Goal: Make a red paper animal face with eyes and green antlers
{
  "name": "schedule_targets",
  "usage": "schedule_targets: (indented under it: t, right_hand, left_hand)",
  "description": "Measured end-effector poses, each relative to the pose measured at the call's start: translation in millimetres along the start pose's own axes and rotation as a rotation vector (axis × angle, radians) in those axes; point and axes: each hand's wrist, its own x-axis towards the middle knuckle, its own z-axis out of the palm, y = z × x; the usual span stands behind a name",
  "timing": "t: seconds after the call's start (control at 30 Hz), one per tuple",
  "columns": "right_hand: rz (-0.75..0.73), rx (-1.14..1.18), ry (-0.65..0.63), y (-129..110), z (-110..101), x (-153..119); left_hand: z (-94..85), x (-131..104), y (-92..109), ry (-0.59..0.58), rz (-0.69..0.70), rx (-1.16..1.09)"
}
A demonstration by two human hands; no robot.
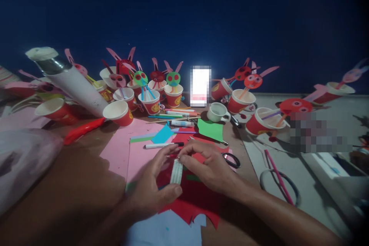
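Note:
Between my two hands is a narrow pale roll of tape [176,172] with faint printed marks, seen on its edge. My left hand [154,180] grips it between the thumb below and the fingers above. The fingertips and thumb of my right hand [206,165] are pinched together at its upper end. Under the hands lies cut red paper [198,200], over pink sheets [117,150] and a pale blue sheet [167,230]. Scissors with black handles [232,159] rest right of my right hand. A capped white marker [163,145] lies just beyond my fingers.
Red paper cups [118,113] with rabbit-faced paper figures line the back. A lit phone [200,86] stands among them, near a white mug [218,112]. Several pens [175,114] and a green paper piece [210,130] lie beyond my hands. A white cylinder [77,88] leans left.

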Motion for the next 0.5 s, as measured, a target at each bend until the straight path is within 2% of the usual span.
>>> schedule_targets:
  t: [0.07, 0.13, 0.3, 0.5]
  right_hand:
    - [0.004, -0.003, 0.0, -0.2, -0.6, 0.3]
    - [-0.002, -0.012, 0.005, -0.3, -0.6, 0.5]
    - [-0.009, -0.037, 0.02, -1.2, -1.2, 0.7]
    - [-0.001, -0.025, 0.033, -2.8, -5.0, 2.4]
  left_hand:
    - [0.7, 1.6, 1.2, -0.073, -0.092, -0.185]
    - [1.4, 3.4, 4.5, -0.068, -0.165, -0.252]
    - [0.9, 5.9, 15.3, 0.013, -0.23, -0.059]
    - [-2.1, 7.7, 12.5, 0.022, -0.288, -0.018]
